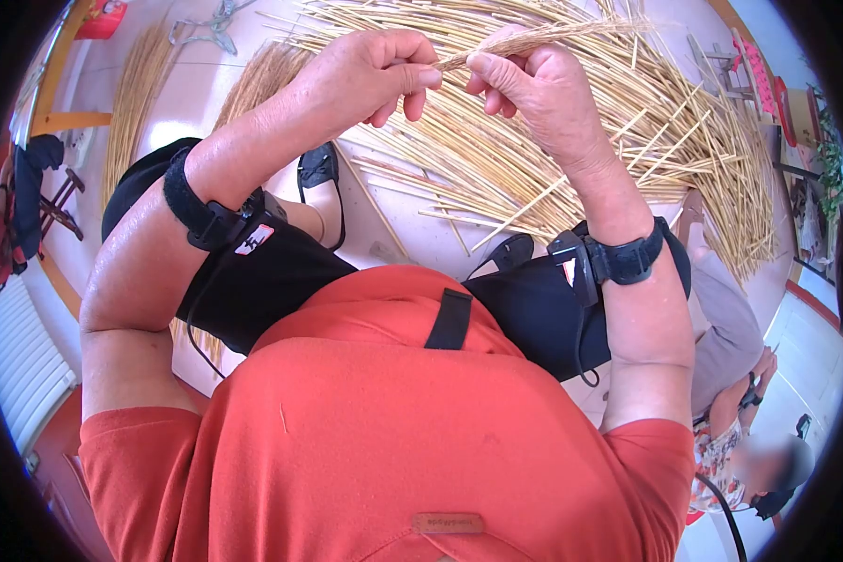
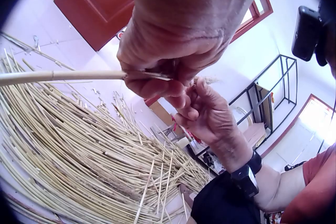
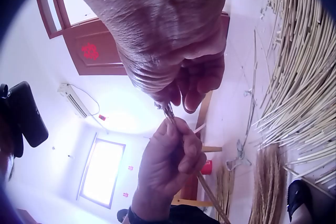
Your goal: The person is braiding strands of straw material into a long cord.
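Both hands hold one dried sorghum stalk with a bushy seed head, up over the floor in front of the body. My left hand (image 1: 384, 80) pinches it between thumb and fingers; from this grip the bare stalk (image 2: 63, 77) runs off to the left in the left wrist view. Thumb and fingers of my right hand (image 1: 543, 89) pinch it a short way along, by the seed head (image 1: 571, 32), which trails to the right. In the right wrist view a thin strand section (image 3: 168, 110) spans between the two sets of fingertips.
A large pile of loose stalks (image 1: 534, 140) covers the floor ahead. Bundles with brushy heads (image 1: 262, 82) lie at the upper left, near a wooden frame leg (image 1: 75, 121). Another person (image 1: 731, 328) sits close on the right. A sandalled foot (image 1: 318, 178) stands below the left arm.
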